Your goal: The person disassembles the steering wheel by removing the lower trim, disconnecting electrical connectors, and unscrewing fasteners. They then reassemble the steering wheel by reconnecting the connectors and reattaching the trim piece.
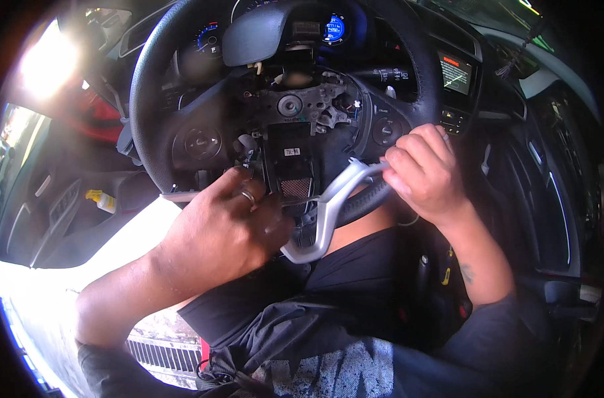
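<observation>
A steering wheel fills the upper middle, its centre uncovered so that the metal hub and wiring show. My right hand, at the wheel's lower right, pinches the upper end of a curved silver trim piece. The trim hangs down and left in front of the lower spoke. My left hand, wearing a ring, is closed at the wheel's lower left around a thin tool. One end sticks out left of the fist. A slim metal shaft reaches right to the trim. The fist hides the tool's middle, so its kind is unclear.
The airbag cover is tipped up above the hub, in front of the lit instrument cluster. A centre screen glows at the right. In the door pocket sits a yellow-and-white bottle. A yellow-handled object lies beside the seat.
</observation>
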{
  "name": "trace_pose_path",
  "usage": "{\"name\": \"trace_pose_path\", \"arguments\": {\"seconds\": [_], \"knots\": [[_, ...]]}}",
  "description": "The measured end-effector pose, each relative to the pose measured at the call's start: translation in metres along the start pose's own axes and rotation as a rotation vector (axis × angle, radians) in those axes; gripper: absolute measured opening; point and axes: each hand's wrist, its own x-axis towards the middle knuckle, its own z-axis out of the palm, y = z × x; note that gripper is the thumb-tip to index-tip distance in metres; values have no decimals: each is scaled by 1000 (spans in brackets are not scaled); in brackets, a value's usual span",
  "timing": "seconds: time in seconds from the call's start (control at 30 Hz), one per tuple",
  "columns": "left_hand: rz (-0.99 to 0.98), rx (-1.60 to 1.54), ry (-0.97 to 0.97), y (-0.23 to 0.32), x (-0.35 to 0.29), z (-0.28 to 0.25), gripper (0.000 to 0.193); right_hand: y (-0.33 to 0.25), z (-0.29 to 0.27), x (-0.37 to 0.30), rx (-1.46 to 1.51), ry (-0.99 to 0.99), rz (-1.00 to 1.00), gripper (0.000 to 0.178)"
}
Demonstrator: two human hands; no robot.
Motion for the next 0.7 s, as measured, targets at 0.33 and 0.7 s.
{"name": "trace_pose_path", "arguments": {"seconds": [0.33, 0.7], "knots": [[33, 22, 79, 53, -14, -12, 37, -39, -57, -43, 330, -105, 354, 32], [17, -269, 82, 175, 33, 81, 45, -61, -45, -191, 1408, 0, 1362, 13]]}}
